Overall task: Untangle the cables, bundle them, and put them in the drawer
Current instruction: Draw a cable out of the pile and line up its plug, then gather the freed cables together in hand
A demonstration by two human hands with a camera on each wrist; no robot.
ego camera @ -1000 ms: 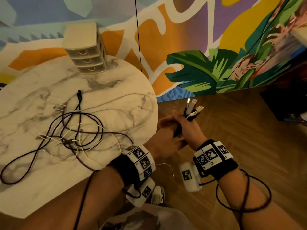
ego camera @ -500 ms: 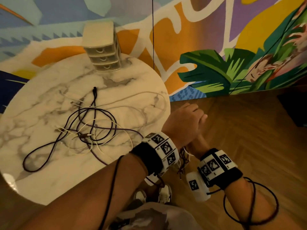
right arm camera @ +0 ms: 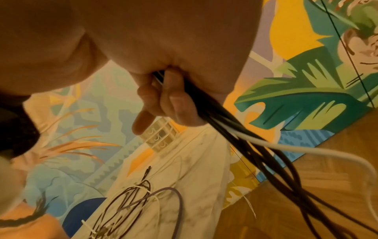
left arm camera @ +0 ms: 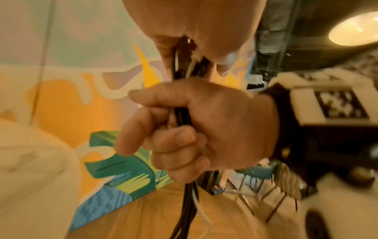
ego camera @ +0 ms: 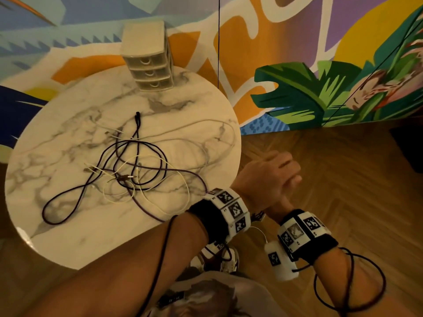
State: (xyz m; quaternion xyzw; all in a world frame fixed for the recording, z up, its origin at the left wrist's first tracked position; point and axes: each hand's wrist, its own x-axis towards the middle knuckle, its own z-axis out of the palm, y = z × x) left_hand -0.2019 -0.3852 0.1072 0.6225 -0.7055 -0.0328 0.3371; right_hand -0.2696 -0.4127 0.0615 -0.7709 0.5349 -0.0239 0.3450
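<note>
Both hands, left hand (ego camera: 263, 179) and right hand (left arm camera: 204, 129), are gripping one dark-and-white cable bunch (right arm camera: 225, 122); loose tangled cables (ego camera: 128, 170) are waiting at 9 o'clock, beige drawer unit (ego camera: 148, 62) untouched.

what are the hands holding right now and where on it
Both hands, left and right, grip one cable bundle along its gathered strands, the left above the right.

Head cam high, angled down; both wrist cams close-up on fingers.
Head view covers round table (ego camera: 68, 225) and drawer unit (ego camera: 148, 72); right wrist looks up at both; mural wall (left arm camera: 67, 100) in all views.
</note>
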